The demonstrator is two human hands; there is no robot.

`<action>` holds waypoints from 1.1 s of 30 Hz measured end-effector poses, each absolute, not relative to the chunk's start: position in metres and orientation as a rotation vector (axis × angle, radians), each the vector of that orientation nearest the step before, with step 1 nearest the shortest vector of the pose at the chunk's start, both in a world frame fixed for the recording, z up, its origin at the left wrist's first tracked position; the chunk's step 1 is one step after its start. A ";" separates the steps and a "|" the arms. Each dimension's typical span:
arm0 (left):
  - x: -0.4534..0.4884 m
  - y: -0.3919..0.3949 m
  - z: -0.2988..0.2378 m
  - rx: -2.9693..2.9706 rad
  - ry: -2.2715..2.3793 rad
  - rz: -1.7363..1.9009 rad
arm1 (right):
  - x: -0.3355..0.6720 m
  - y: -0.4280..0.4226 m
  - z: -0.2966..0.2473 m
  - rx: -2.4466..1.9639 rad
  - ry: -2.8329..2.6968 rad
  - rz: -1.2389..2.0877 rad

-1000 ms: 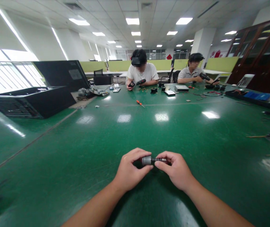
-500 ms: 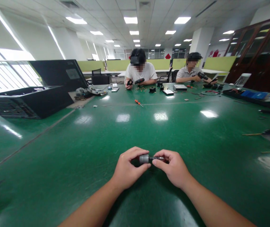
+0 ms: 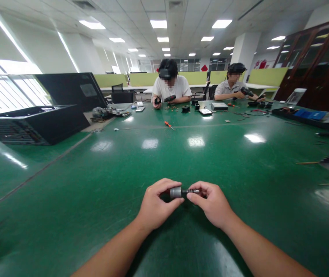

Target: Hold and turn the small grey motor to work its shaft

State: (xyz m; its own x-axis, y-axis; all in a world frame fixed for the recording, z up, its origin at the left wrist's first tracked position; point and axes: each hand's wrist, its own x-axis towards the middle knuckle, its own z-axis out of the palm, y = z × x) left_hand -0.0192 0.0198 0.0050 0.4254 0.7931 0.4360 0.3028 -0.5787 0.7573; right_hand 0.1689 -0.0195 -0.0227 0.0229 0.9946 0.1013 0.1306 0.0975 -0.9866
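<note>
Just above the green tabletop, both hands meet at a small grey metal cylinder (image 3: 176, 192) with a thin shaft (image 3: 191, 191) pointing right. The shaft is dark and ridged, with a bright metal tip; I cannot make out the exact kind of part. My left hand (image 3: 158, 204) is closed around the cylinder, thumb below and index finger above. With thumb and fingertips, my right hand (image 3: 209, 202) pinches the shaft. The part lies roughly level between the two hands. Some fingers of each hand are hidden behind it.
On the green table (image 3: 109, 173), an orange screwdriver (image 3: 168, 125) lies beyond my hands. A black computer case (image 3: 34, 123) stands at left. A tray with blue items (image 3: 311, 115) is at right. Two people (image 3: 171, 88) sit across, holding dark power tools.
The right fingers have shifted slightly along the shaft, away from the cylinder. The left hand keeps its hold almost unmoved.
</note>
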 end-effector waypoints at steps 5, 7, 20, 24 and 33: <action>-0.020 0.020 0.004 2.088 0.926 1.083 | 0.169 -0.020 -0.023 -1.229 -1.315 1.062; -0.020 0.020 0.003 2.083 0.930 1.082 | 0.168 -0.020 -0.024 -1.228 -1.308 1.071; -0.021 0.021 0.003 2.052 0.921 1.097 | 0.168 -0.020 -0.024 -1.201 -1.283 1.091; -0.021 0.021 0.004 2.058 0.935 1.081 | 0.168 -0.020 -0.024 -1.188 -1.277 1.095; -0.020 0.021 0.004 2.043 0.926 1.105 | 0.168 -0.020 -0.024 -1.165 -1.265 1.100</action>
State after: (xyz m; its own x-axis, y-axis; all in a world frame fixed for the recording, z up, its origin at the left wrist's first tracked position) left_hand -0.0202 0.0208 0.0035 0.4013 0.8094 0.4287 0.2804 -0.5541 0.7838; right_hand 0.1685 -0.0199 -0.0244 0.0198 0.9942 0.1057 0.0334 0.1050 -0.9939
